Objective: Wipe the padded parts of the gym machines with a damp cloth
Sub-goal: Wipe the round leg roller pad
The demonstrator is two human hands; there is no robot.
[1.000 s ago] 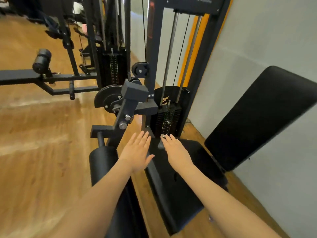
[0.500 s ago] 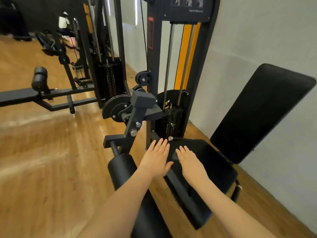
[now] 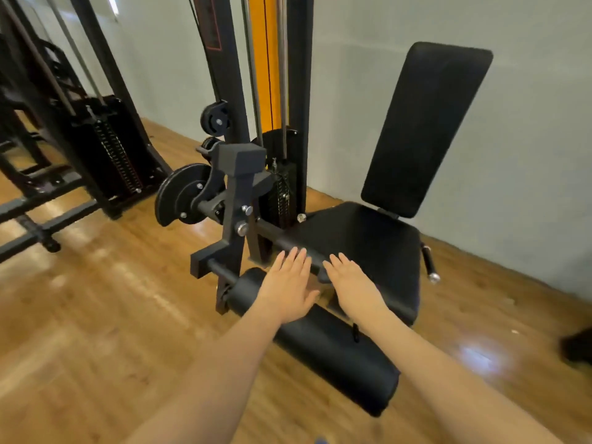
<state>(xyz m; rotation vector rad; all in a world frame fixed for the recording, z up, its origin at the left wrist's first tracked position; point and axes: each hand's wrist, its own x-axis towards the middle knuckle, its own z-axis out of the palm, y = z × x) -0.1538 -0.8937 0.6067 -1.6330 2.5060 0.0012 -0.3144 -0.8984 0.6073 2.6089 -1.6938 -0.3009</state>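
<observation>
**Both hands flat, palms down, over the leg machine**

While both forearms reach out from the bottom of the view, the left hand (image 3: 290,288) and the right hand (image 3: 354,285) hover side by side, fingers straight and spread, holding nothing — no cloth shows in either one. Whether the palms actually touch the machine I cannot tell from where they sit.

Just under the left hand lies the black roller pad (image 3: 320,350), a long padded cylinder running toward the lower right, its far end fixed to a grey lever arm (image 3: 235,216). Past the right hand's fingertips is the seat pad (image 3: 368,248), black and roughly square, with a short chrome-tipped handle (image 3: 429,264) sticking out on its far side.

Behind the seat rises the backrest pad (image 3: 426,129), tilted back toward the pale wall (image 3: 528,155). To its left stands the upright frame with an orange strip (image 3: 264,59), guide rods and the weight stack (image 3: 282,193) — a round black cam plate (image 3: 184,197) hangs off the pivot.

Farther left, a second machine (image 3: 105,145) stands on the wooden floor (image 3: 80,299).
</observation>
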